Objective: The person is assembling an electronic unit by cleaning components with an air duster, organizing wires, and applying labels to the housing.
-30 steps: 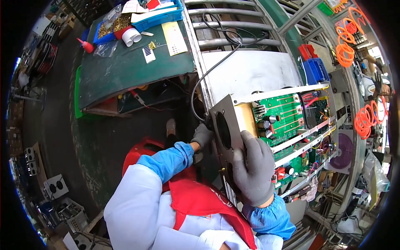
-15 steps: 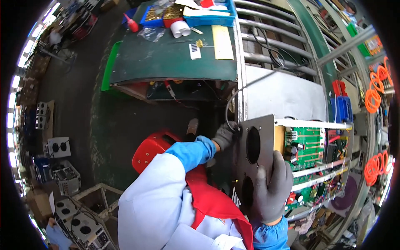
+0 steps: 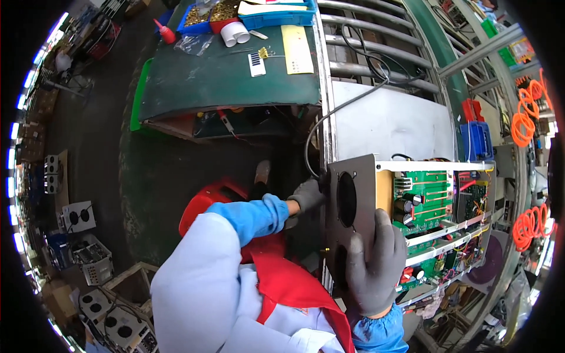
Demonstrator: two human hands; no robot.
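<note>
A metal-framed electronic unit with green circuit boards stands on the line to my right. Its grey front panel has two large dark round openings. My right hand, in a grey glove, rests at the panel's edge, thumb apart from the outstretched fingers. At the panel's left side my gloved left hand is closed at the end of a black cable; the panel partly hides its fingertips. The cable curves up over a pale sheet to the rollers.
Beyond lie metal rollers. A green-topped bench at the far left carries parts bins, a red bottle and paper. A red stool stands left of me. Orange coiled hoses hang at the right.
The whole view has shifted slightly, so the bench and unit appear farther left. My left hand stays at the cable end and my right hand at the panel's edge.
</note>
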